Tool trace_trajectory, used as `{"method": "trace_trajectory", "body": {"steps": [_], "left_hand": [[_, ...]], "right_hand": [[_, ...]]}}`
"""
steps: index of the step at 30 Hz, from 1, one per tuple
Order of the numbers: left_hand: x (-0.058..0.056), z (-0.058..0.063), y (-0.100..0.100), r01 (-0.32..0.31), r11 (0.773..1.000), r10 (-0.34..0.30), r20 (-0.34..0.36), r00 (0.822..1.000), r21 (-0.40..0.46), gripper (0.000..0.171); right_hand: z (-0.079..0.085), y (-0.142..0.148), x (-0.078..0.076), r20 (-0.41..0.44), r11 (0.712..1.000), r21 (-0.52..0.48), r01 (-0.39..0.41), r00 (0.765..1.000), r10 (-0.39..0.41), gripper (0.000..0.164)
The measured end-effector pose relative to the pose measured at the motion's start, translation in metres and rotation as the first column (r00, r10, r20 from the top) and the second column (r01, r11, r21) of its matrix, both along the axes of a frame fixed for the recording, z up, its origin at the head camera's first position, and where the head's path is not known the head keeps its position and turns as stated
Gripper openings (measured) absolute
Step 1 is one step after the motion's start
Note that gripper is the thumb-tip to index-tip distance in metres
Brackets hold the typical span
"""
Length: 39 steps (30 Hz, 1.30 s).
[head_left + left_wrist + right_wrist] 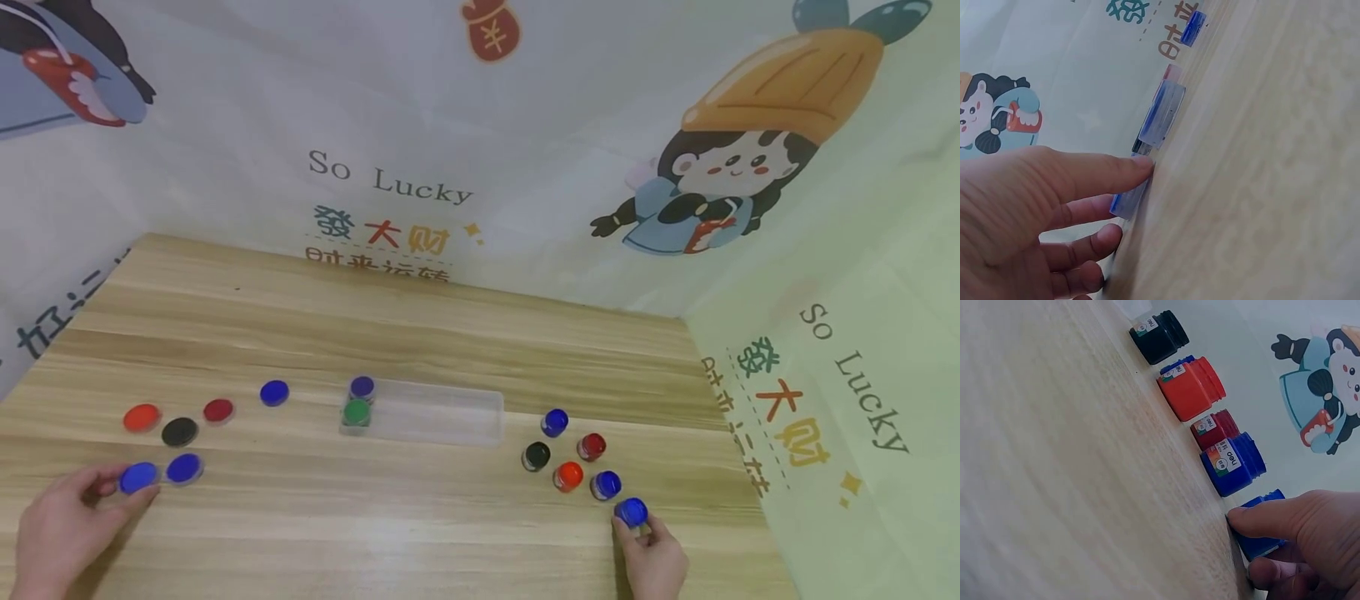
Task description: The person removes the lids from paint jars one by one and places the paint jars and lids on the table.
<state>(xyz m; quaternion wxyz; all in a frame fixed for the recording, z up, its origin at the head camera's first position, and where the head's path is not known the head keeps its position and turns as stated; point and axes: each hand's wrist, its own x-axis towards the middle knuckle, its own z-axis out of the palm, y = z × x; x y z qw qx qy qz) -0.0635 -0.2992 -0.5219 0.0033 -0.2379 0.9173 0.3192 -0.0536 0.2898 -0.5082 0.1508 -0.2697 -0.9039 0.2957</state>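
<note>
At the near left of the table, my left hand [63, 527] pinches the rim of a blue lid [138, 477] between thumb and fingers. A second blue lid [184, 469] lies just right of it. On the other side, the thumb and fingers of my right hand [657, 560] grip a small blue paint jar [632, 512] without a lid. In the right wrist view that jar [1257, 540] stands partly hidden behind the thumb. Next to it is another open blue jar [606, 485], with a white label [1224, 457] facing the camera.
Further left lie orange-red [142, 417], black [180, 432], dark red [219, 410] and blue [274, 392] lids. A clear plastic box [442, 412] holds a green-topped jar [356, 412] and a purple-topped jar [362, 387]. Open black [536, 457], orange-red [568, 476], dark red [592, 447] and blue [555, 422] jars stand right.
</note>
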Motion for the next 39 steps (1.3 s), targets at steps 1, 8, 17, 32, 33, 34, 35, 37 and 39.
{"method": "trace_trajectory", "body": {"steps": [1,8,17,32,33,34,35,37,39], "left_hand": [[0.0,0.0,0.0,0.001,1.0,-0.001,0.009,1.0,-0.004,0.056],[0.0,0.006,-0.006,0.08,0.996,-0.077,0.064,0.995,-0.048,0.072],[-0.005,0.02,0.003,0.137,0.986,-0.145,-0.078,0.986,-0.097,0.07],[-0.072,0.044,0.091,0.545,0.834,-0.522,-0.456,0.721,-0.092,0.057],[-0.076,0.045,0.097,0.565,0.82,-0.538,-0.457,0.708,-0.09,0.058],[-0.08,0.046,0.103,0.582,0.809,-0.552,-0.457,0.698,-0.088,0.058],[-0.083,0.046,0.108,0.597,0.798,-0.562,-0.452,0.692,-0.079,0.059],[-0.088,0.045,0.117,0.626,0.778,-0.581,-0.424,0.695,-0.04,0.061],[-0.092,0.045,0.123,0.644,0.765,-0.593,-0.391,0.704,-0.002,0.063]], "right_hand": [[0.0,0.0,0.0,-0.006,1.0,0.004,-0.007,1.0,0.007,0.044],[0.004,-0.001,0.002,-0.016,1.0,-0.02,-0.012,1.0,0.011,0.056],[0.01,-0.015,-0.004,-0.313,0.999,0.017,-0.033,0.949,0.037,0.044],[0.023,-0.1,-0.061,-0.474,0.875,0.052,-0.481,0.76,0.445,0.021],[0.023,-0.108,-0.064,-0.465,0.855,0.044,-0.516,0.747,0.475,0.022],[0.023,-0.116,-0.066,-0.451,0.838,0.033,-0.545,0.74,0.499,0.022],[0.023,-0.123,-0.068,-0.439,0.82,0.029,-0.571,0.73,0.523,0.022],[0.024,-0.137,-0.072,-0.413,0.792,0.018,-0.61,0.717,0.562,0.021],[0.025,-0.151,-0.075,-0.379,0.767,0.005,-0.642,0.708,0.596,0.021]]}}
